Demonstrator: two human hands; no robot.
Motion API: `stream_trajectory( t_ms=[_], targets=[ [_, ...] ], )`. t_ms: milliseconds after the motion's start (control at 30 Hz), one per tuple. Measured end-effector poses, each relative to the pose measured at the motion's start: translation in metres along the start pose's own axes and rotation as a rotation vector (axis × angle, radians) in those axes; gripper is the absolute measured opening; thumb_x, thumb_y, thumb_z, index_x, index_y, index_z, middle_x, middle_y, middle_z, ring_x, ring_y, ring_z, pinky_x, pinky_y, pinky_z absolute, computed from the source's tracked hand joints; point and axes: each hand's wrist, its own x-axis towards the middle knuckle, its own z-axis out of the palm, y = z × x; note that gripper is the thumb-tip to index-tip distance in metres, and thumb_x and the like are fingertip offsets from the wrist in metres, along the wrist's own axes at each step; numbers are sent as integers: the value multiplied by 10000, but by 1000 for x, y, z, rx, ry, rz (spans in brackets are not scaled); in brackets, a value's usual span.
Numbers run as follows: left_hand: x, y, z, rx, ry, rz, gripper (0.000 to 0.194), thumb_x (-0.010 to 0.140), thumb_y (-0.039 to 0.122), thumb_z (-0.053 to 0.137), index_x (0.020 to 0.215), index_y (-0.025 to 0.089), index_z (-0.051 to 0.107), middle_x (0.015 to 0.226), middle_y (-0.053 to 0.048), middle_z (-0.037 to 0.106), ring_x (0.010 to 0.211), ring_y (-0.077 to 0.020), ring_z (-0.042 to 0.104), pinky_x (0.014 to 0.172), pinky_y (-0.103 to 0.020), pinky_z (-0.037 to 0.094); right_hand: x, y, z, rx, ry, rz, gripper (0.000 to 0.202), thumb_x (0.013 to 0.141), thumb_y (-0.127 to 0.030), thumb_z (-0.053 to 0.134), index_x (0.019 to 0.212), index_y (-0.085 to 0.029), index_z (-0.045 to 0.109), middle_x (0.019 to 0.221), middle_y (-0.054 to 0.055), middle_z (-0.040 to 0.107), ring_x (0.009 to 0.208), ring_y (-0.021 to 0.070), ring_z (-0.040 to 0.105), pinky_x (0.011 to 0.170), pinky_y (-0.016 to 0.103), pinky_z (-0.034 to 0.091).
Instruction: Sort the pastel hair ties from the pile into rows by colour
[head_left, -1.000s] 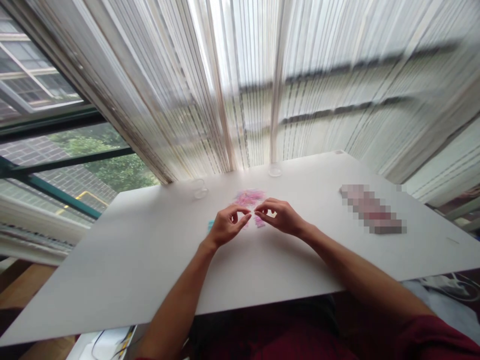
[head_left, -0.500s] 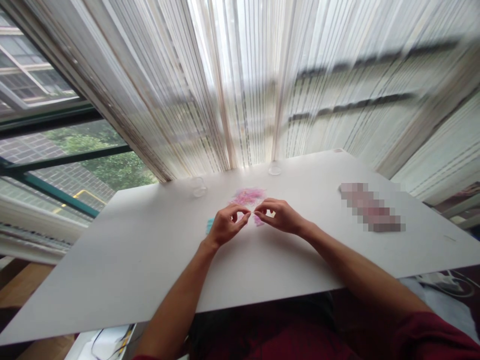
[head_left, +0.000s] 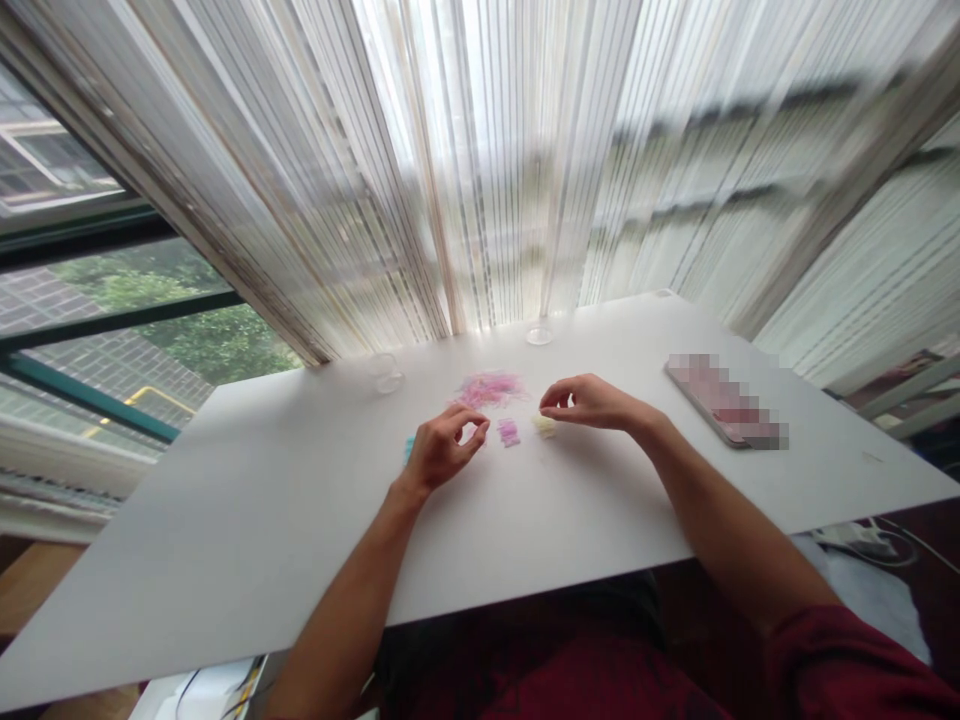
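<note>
My left hand is just above the white table, thumb and index finger pinched together; anything between them is too small to see. Right of its fingertips lies a small purple pile of thin short pieces. My right hand has its fingers curled into a pinch at the edge of a pale yellow pile. Whether it holds a piece cannot be made out. Beyond both hands a larger loose pile of pink and mixed thin pieces is spread out. A teal pile is partly hidden behind my left hand.
Two clear round containers or lids stand near the table's far edge, before striped sheer curtains. A flat phone-like object, partly blurred out, lies on the right. An open window is at the left.
My hands were fingertip to fingertip over the table and have come apart. The right hand has moved right to the yellow pile. The purple pile between them is now uncovered.
</note>
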Motion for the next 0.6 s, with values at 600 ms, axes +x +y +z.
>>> stream_trajectory(
  t_ms=[600],
  targets=[
    [0, -1, 0, 12, -12, -10, 183, 903, 299, 542, 865, 197, 689, 894, -32, 686, 568, -89, 483, 611, -222, 434, -7, 1, -4, -105, -206, 51, 86, 718, -278, 679, 756, -220, 729, 757, 11, 699, 693, 169, 623, 571, 243, 431]
  ],
)
